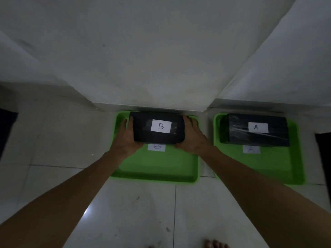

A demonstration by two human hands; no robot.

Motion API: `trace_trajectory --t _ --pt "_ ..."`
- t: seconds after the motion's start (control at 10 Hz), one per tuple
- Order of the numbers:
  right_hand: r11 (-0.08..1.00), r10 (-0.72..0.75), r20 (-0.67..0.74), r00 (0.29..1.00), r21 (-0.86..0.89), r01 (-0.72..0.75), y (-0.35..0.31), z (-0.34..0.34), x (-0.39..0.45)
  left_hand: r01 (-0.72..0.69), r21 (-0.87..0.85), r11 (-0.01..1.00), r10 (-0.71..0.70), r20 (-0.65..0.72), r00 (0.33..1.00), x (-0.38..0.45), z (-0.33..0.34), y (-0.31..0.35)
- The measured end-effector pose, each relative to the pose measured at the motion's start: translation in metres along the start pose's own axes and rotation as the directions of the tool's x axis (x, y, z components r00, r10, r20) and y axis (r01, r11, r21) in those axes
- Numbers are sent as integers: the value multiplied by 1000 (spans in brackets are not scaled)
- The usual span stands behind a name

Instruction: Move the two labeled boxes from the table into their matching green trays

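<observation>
Two trays: green, flat on the tiled floor (136, 208), side by side against the foot of the white-covered table (161, 59); a bare strip of floor runs between them.
B tray (154, 167): labelled B on its base, near half bare, far half under box B.
A tray (268, 167): labelled A, near half bare.
Box A (254, 130): black, wrapped, sits toward the far edge of the A tray; looks placed.
Box B (158, 127): black, over the far edge of the B tray; cannot tell if it rests on the base or hangs just above.
Left hand (128, 138): pressed on the box's left end, thumb on top.
Right hand (192, 137): pressed on the right end, fingers wrapped round the far corner.
Risk: box B is close to the tray's far rim and the table foot; letting go early could leave it tilted on the rim.
Room: plenty toward the near edge, little at the far edge, fingers tight beside the tray's side walls.
</observation>
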State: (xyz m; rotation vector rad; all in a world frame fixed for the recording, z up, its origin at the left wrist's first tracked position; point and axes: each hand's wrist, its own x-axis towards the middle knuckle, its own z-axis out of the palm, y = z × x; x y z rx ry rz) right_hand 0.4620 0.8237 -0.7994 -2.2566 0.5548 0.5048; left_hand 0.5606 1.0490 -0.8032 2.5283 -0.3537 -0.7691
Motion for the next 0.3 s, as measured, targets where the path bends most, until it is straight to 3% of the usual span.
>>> trace_trajectory --t 0.1,0.2,0.3 --pt "1000 4 -44 999 -12 -4 -18 -16 -22 4 43 999 -5 10 1000 -18 -21 16" --pt "999 -17 -52 999 -33 15 -45 -52 -57 -11 -20 1000 11 25 1000 -46 -56 45" --pt "998 -24 3 1000 -55 24 -83 -96 -109 -51 -8 999 52 64 997 -95 -104 81"
